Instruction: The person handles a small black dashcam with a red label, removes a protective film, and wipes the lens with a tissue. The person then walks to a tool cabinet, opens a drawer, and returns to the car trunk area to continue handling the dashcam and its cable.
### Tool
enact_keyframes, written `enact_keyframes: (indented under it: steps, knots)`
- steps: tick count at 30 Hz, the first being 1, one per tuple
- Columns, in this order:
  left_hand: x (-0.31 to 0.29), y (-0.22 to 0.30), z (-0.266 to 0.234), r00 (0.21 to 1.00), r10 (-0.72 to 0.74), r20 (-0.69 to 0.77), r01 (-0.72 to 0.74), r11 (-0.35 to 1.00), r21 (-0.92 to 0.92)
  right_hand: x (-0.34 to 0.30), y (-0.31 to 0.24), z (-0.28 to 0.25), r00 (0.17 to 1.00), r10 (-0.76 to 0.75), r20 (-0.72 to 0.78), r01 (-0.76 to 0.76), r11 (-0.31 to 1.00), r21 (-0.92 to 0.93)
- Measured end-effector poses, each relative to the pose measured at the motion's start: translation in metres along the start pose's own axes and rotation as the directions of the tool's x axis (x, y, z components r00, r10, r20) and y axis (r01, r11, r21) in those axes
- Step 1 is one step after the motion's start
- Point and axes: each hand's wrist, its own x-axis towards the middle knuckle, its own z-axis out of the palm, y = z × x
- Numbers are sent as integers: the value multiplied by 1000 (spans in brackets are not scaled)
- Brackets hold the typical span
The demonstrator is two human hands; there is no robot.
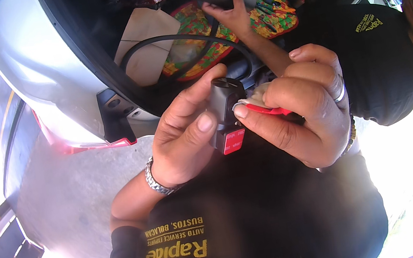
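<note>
Presently: black cylindrical device (221,101), clamped in left hand (181,132); red-faced pad (234,141) at its lower end; right hand (310,106) pinching red strip (266,109) beside it. Slackened left grip could drop it.

Yellow lettering (176,240) stands upside down on the wearer's black shirt (271,215): one large word, with two smaller lines above it in view. More yellow lettering (367,22) slants across a co-worker's black shirt (388,66). Faint pale print marks the device's red pad (234,141).
</note>
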Motion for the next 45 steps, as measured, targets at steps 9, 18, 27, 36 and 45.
enact_keyframes:
  steps: [9, 18, 27, 36, 45]
  knots:
    - [-5, 4, -6, 999, 39, 30, -40, 997, 62, 7, 4, 5, 997, -73, 7, 74, 997, -35]
    - [0, 1, -12, 987, 104, 124, -93, 992, -90, -6, 45, 1, 980, 199, 29, -200, 957, 209]
    - [12, 0, -21, 992, 62, 107, -50, 993, -110, -26, 68, 19, 895, 374, 242, -443, 805, 394]
    - [21, -3, -19, 989, 92, 119, -75, 988, -137, -50, 115, 59, 874, 459, 160, -477, 873, 98]
    - [9, -7, -36, 934, 201, -297, -225, 973, -48, -170, 94, 136, 391, 407, 826, -788, 611, 72]
